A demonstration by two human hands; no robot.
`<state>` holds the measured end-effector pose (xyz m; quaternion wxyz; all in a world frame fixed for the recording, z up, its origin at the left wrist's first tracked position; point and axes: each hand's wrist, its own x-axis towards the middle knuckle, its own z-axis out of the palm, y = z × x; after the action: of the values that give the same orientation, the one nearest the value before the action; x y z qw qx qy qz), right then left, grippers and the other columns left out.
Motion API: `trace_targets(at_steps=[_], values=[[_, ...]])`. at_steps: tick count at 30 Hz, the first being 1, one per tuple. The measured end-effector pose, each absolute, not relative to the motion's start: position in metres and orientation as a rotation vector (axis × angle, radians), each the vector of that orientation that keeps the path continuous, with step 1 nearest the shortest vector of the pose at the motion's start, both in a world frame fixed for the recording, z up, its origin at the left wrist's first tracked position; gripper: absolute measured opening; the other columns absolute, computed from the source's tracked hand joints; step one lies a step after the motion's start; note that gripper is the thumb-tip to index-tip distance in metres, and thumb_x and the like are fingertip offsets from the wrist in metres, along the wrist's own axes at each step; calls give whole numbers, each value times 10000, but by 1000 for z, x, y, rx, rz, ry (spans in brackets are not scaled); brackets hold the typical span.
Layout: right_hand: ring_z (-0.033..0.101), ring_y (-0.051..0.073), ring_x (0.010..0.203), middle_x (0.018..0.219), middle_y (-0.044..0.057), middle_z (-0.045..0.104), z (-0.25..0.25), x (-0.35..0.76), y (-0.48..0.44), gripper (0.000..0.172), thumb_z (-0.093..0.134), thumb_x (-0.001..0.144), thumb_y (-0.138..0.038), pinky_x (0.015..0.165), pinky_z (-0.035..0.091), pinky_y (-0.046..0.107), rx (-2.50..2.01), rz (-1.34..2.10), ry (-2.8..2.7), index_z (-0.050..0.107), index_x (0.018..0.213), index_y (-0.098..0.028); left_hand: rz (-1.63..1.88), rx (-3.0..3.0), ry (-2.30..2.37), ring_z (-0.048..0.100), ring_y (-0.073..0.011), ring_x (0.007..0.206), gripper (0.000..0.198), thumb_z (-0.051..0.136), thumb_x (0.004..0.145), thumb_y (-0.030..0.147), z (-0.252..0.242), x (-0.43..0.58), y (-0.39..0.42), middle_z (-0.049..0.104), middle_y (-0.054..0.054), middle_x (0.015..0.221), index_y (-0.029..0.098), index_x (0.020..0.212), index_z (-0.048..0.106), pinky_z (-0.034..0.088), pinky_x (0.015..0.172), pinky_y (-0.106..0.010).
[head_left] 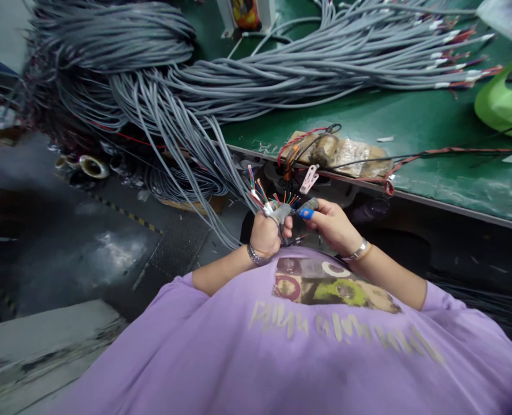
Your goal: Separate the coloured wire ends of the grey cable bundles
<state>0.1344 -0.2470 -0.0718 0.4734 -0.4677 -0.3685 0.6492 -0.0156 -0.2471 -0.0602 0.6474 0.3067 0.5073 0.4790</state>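
My left hand [268, 233] is closed around the ends of several grey cables [230, 167], with a grey covering on its thumb. Thin coloured wires [260, 187] fan out above that fist, some beside white wrapped cable ends. Close by on the right, my right hand [333, 226] pinches at the tips of the wires, thumb against forefinger. A blue wrap [306, 214] covers its thumb tip and a greyish wrap [311, 203] its forefinger. Which wire lies in the pinch is too small to make out.
A large bundle of grey cables [256, 86] lies across the green table [446, 124]. Near the table edge are a pink clip [310, 179], a taped brown block [346, 155] and a twisted red-black cord [450, 150]. A green basket [497, 106] stands at right.
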Motion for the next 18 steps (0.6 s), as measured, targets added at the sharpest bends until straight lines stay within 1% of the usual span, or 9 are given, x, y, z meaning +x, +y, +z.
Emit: trace_targets(at_steps=[2,5,8,10,12,15,16,18], values=[[404,66,488,528,-55,515,-75,140,-243,403,878,613,-471,521,357,232,-1082,1635,-806,605,638,-176,1067,686,1111,430,-56,338,390,777,657,463,-55,-18,-245,534,65,469,197,697,495,281,355,-188],[420,72,496,613,-33,568,-77,147,-229,485,830,638,-612,513,401,234,-1052,1683,-622,630,735,-181,974,676,1018,404,-56,322,416,806,616,449,-45,-22,-242,518,71,447,201,699,483,279,350,-189],[455,89,520,704,7,625,-74,149,-213,554,765,668,-713,490,399,242,-1058,1772,-624,630,792,-190,880,681,963,393,-57,316,434,814,604,458,-39,-23,-240,501,73,435,203,705,477,271,346,-188],[456,96,528,697,6,613,-73,147,-207,567,758,670,-732,484,380,247,-1015,1791,-717,631,801,-195,851,673,944,395,-55,323,438,815,598,459,-38,-22,-237,485,75,435,203,710,478,270,347,-184],[419,89,514,648,-12,572,-74,142,-204,561,783,655,-721,475,336,246,-994,1695,-799,626,773,-196,843,657,928,391,-51,327,451,826,580,455,-39,-21,-235,474,78,437,202,708,474,269,346,-182],[376,81,497,594,-25,530,-79,135,-203,570,783,640,-737,467,274,249,-1056,1425,-822,599,707,-202,838,653,909,389,-52,319,471,835,573,461,-42,-20,-232,484,72,437,203,695,461,257,337,-183],[382,86,500,594,-24,530,-81,133,-203,582,754,649,-764,469,276,253,-1074,1357,-822,591,697,-207,832,659,905,389,-52,315,472,834,581,468,-43,-20,-231,488,70,437,203,693,460,252,334,-184],[417,101,516,610,-18,538,-83,129,-201,619,659,678,-835,483,322,262,-1083,1325,-831,593,707,-219,813,671,902,390,-53,309,470,824,601,489,-45,-20,-230,493,66,440,203,698,464,245,332,-185]])
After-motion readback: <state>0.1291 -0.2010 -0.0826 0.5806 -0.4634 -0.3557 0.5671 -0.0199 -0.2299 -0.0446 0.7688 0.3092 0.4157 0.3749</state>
